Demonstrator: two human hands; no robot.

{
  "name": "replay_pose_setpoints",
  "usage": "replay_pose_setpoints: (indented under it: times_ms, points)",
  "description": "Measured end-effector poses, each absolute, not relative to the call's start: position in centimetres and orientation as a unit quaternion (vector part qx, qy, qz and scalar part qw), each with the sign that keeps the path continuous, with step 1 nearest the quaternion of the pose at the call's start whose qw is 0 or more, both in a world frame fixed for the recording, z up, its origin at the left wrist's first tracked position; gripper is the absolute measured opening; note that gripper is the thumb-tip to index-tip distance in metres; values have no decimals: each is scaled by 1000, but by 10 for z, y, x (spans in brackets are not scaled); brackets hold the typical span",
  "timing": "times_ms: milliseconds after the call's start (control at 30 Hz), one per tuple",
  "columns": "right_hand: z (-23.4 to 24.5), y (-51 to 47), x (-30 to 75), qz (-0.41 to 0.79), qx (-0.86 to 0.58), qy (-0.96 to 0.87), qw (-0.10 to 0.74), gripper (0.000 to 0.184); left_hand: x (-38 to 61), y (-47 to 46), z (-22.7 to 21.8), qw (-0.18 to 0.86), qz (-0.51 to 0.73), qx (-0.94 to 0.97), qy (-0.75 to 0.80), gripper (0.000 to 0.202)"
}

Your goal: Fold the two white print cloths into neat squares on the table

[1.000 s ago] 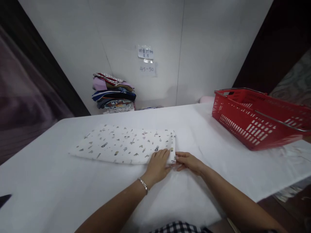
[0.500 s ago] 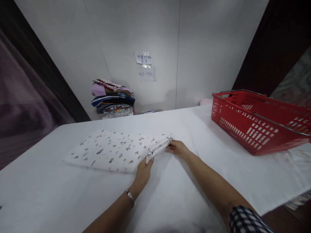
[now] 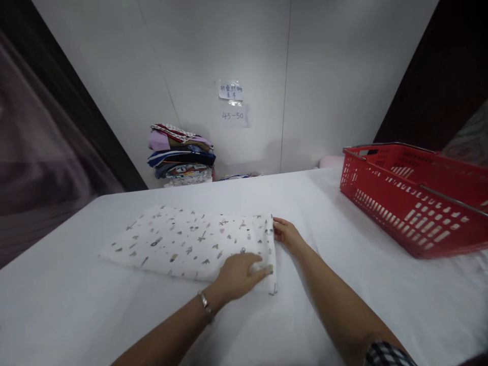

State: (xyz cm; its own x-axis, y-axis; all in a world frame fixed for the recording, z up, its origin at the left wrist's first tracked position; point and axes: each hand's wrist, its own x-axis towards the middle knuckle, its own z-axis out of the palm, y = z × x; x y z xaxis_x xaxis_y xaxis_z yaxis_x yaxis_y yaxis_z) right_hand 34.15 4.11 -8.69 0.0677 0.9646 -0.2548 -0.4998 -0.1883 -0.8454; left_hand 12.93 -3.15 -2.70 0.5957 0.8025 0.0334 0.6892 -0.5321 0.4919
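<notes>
A white cloth (image 3: 206, 234) printed with small scattered motifs lies flat on the table, its right end turned over in a folded band (image 3: 263, 229). My left hand (image 3: 238, 274) rests on the near part of that band, thumb and fingers apart, slightly blurred. At the far right corner, my right hand (image 3: 288, 236) touches the folded edge with its fingers stretched out; some fingertips are hidden at the cloth's edge. A silver bracelet (image 3: 205, 303) is on my left wrist.
The table (image 3: 95, 315) has a white cover. A red plastic basket (image 3: 385, 201) with metal handles stands on the right. Behind the table's far edge is a stack of folded textiles (image 3: 183, 155), against a wall with two paper notes (image 3: 233, 116).
The rolled-up fold at the cloth's right end now lies flatter. My left hand has moved right, from pinching the fold's near end to resting on top. The view has shifted slightly left.
</notes>
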Motion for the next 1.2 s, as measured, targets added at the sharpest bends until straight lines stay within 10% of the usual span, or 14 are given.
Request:
replay_pose_setpoints:
  times_ms: [833,1200]
  points:
    - [-95,53,335,530,-482,-297,632,44,175,129,1,505,88,780,358,28]
    - [-91,54,335,513,-469,-324,641,44,199,132,-23,384,71,839,378,26]
